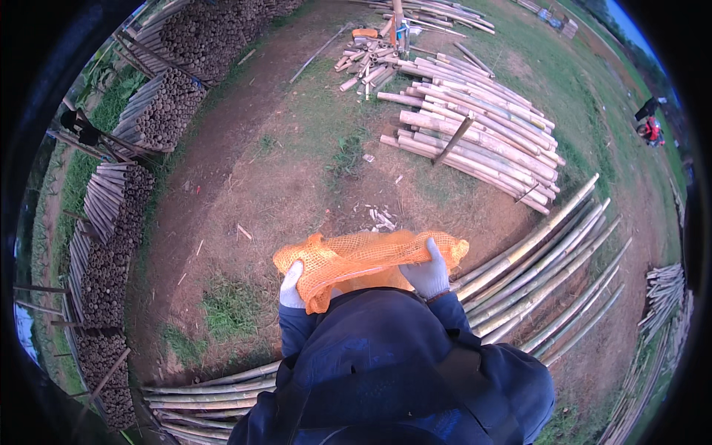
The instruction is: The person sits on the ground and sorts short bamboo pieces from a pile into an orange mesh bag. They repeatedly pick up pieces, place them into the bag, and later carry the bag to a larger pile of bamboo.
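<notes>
An orange mesh sack [363, 257] is stretched sideways in front of my body, bunched along its length. My left hand [293, 285], in a pale work glove, grips the sack's left end; the fingertips are hidden behind the netting. On the other side my right hand [428, 273], gloved alike, clasps the sack near its right end, with the thumb laid over the front. The sack's lower middle is partly hidden by my dark blue clothing.
Cut bamboo poles [482, 133] lie piled ahead to the right, beside an upright stake [454, 139]. Long bamboo poles [541, 252] lie close on my right, more poles [211, 397] at lower left. Stacked bamboo pieces [111, 274] line the left. A red motorbike [652, 132] stands far right.
</notes>
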The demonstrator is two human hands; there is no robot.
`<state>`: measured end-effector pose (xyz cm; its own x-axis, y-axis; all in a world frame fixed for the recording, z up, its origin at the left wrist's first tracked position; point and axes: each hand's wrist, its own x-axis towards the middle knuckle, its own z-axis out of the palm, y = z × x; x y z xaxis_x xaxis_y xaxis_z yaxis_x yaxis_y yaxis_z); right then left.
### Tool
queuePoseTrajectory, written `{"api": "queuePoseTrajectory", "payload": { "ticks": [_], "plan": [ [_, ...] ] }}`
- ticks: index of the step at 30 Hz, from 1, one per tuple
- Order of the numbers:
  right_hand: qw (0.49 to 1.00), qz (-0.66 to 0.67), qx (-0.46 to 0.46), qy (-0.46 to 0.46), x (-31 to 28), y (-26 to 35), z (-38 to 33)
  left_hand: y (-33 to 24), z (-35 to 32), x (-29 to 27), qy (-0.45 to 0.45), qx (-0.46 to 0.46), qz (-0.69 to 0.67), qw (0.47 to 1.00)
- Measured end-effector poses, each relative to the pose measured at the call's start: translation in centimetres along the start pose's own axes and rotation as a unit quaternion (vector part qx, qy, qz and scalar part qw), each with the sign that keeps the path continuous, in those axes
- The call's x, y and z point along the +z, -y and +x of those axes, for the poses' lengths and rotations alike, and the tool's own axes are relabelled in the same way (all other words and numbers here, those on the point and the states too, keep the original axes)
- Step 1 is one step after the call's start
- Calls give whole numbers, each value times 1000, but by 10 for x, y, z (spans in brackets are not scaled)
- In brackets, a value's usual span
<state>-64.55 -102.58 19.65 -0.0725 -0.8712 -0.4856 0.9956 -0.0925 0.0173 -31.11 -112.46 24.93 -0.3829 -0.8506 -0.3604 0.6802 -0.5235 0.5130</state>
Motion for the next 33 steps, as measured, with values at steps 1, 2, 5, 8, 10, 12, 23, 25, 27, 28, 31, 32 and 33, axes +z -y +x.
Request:
{"api": "queuePoseTrajectory", "payload": {
  "ticks": [1, 2, 5, 8, 10, 12, 23, 25, 27, 28, 31, 32, 33],
  "plan": [
    [1000, 13, 8, 10, 7, -6, 44, -24, 40, -10, -41, 23, 14, 999],
    [933, -334, -107, 77, 12, -14, 80, -46, 70, -19, -22, 57, 12, 998],
    [989, -95, -76, 82, 36, -17, 173, -118, 142, -28, -16, 54, -33, 998],
    [993, -27, -38, 111, 64, 4, 224, -175, 201, -15, -48, 92, -21, 994],
    [993, -28, -67, 94, 77, 28, 251, -201, 241, -13, -52, 90, -64, 993],
    [992, -17, -124, 12, 86, 57, 285, -229, 289, -20, -57, 117, -112, 985],
    [979, -180, -53, -80, 210, 169, 661, -274, 522, -22, -208, 167, -170, 949],
    [963, -261, -58, -35, 255, 172, 706, -285, 553, -15, -205, 188, -162, 947],
    [916, -384, -48, 104, 295, 173, 739, -296, 592, -23, -204, 207, -163, 943],
    [965, -259, -13, 28, 310, 174, 755, -305, 598, -34, -227, 233, -145, 934],
    [941, -320, -46, 103, 332, 173, 819, -318, 661, -74, -289, 179, -120, 933],
    [925, -359, -88, 84, 329, 170, 845, -321, 684, -93, -270, 196, -119, 935],
    [930, -343, -125, 47, 324, 166, 881, -327, 715, -111, -252, 184, -115, 943]
  ]
}}
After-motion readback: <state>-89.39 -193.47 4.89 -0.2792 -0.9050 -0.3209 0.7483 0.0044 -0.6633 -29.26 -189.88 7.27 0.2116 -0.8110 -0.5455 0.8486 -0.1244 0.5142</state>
